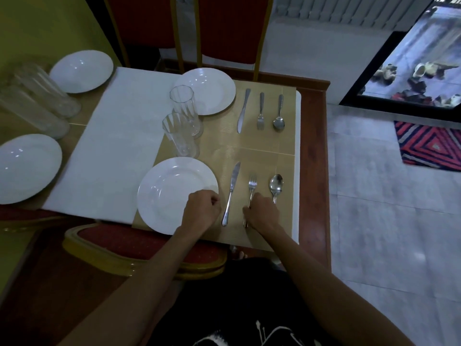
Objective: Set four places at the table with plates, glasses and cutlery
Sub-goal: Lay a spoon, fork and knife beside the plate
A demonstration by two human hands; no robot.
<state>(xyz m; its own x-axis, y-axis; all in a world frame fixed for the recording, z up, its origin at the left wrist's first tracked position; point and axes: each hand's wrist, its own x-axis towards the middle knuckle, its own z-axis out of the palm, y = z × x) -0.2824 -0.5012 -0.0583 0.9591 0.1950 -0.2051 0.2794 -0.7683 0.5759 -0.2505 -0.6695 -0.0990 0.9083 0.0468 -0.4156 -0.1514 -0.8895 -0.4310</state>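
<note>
Apparently aligning: right hand [262, 213] pinches fork [252, 183] handle, squaring it between knife [232, 193] and spoon [276, 184]; left hand [202, 211] curled at plate [169, 193] rim, grip unclear.

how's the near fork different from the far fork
The near fork has its tines pointing away from the person, while the far fork has its tines pointing toward them. The right hand grips the near fork's handle and hides most of it, while the far fork lies untouched and fully in view. Both are silver and lie on the tan mat.
</note>
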